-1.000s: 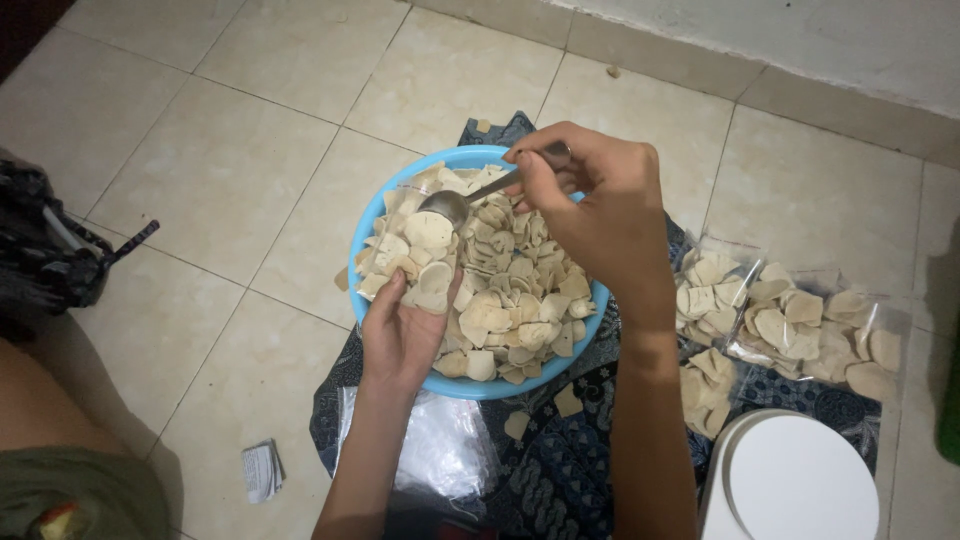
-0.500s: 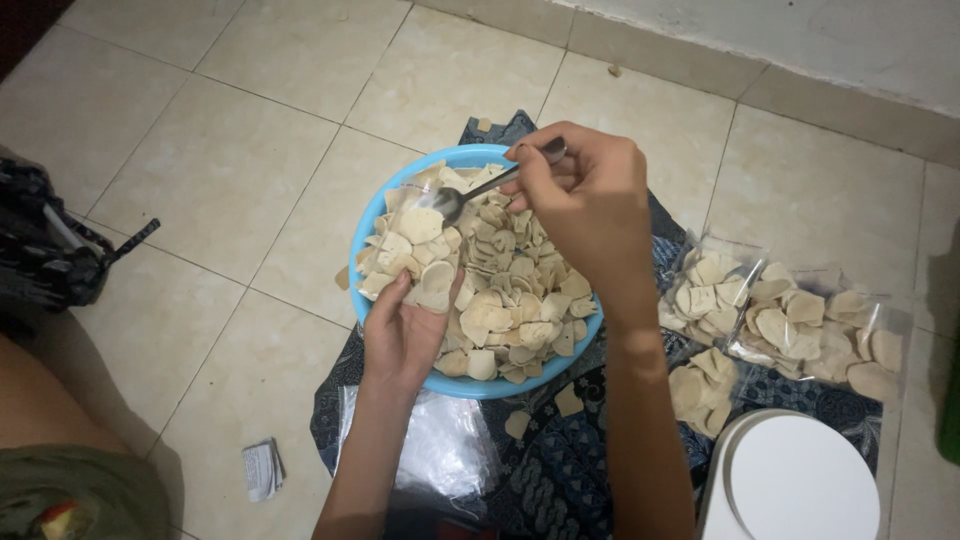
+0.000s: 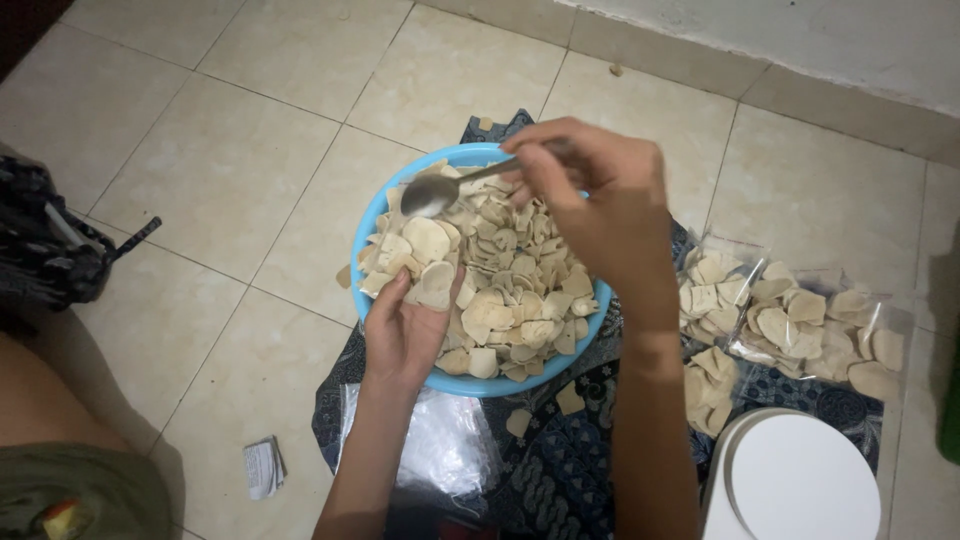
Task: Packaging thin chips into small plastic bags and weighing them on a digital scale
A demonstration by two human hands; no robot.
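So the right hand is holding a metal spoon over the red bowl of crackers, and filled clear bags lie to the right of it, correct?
Not quite: the bowl is blue, not red, as the head view shows. The rest holds: the right hand holds a metal spoon over the crackers, and filled clear bags lie to the right of it.

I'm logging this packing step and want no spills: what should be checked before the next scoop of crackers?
1. Spoon gripped by the right hand: ok.
2. Spoon bowl loaded: cannot tell, it looks empty.
3. Left hand steady at the basin rim, touching crackers: ok.
4. Crackers all inside the basin: not ok, a few lie on the cloth.
5. Empty plastic bag open and ready: cannot tell, it lies flat under the left forearm.
6. Filled bags out of the way, right of the basin: ok.
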